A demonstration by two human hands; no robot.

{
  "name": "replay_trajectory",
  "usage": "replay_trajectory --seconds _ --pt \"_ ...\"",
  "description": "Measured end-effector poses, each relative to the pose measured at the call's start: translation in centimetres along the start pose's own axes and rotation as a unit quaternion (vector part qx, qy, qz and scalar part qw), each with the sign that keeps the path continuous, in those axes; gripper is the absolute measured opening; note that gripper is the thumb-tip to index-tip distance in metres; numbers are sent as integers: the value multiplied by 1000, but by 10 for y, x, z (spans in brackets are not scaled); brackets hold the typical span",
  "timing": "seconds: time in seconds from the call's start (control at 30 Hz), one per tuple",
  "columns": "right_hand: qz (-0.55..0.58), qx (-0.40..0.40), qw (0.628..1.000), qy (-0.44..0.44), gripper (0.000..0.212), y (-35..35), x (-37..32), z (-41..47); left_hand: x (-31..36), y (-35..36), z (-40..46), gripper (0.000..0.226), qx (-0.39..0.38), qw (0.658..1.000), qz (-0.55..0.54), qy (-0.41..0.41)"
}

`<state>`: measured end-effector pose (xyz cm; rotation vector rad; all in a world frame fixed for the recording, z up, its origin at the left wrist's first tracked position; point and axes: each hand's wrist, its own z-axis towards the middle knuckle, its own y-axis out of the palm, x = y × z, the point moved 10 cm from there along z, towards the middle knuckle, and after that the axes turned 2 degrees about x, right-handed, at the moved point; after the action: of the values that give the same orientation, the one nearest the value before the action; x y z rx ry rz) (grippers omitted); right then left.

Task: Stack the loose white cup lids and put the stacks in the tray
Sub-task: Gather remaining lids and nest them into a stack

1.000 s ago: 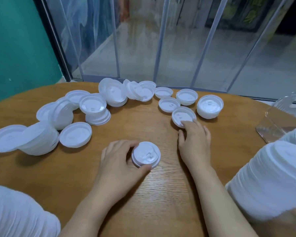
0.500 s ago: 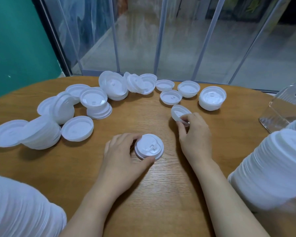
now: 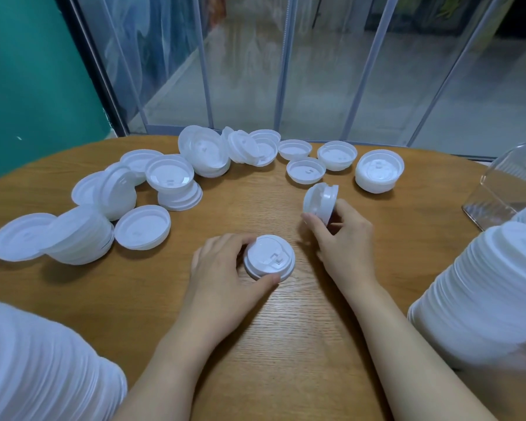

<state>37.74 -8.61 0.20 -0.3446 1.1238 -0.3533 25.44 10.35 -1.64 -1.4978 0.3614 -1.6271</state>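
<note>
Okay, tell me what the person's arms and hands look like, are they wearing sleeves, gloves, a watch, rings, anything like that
Both forearms are bare as far as the frame shows, with no sleeves in view. The left hand and the right hand wear no gloves. No watch, bracelet or ring shows on either. The fingernails look short and unpainted.

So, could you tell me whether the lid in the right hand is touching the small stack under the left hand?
Apart. The head view shows the tilted lid pinched in the right hand, with bare table between it and the stack that the left hand holds.
</note>
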Motion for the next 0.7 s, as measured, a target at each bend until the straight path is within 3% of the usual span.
replay_trajectory --seconds 0.17,0.27,0.33,0.5,0.6,0.7 --pt "113 25 993 33 19 -11 2 0 2 0 0 56 -7 1000 -7 -3" --pt "175 39 981 73 41 -15 13 -1 3 0 -1 54 -9 1000 -11 -5" --pt "139 32 985 92 53 -15 22 -1 2 0 -1 53 -11 1000 -11 -7" --pt "-13 -26 997 76 50 -5 20 1 4 0 -1 52 -3 1000 -16 -5" --pt "-24 -84 993 75 62 4 15 -2 2 -1 -3 53 -7 999 -37 -10" --pt "-7 -88 994 68 67 1 15 -4 0 -4 -5 54 -2 998 -60 -25"
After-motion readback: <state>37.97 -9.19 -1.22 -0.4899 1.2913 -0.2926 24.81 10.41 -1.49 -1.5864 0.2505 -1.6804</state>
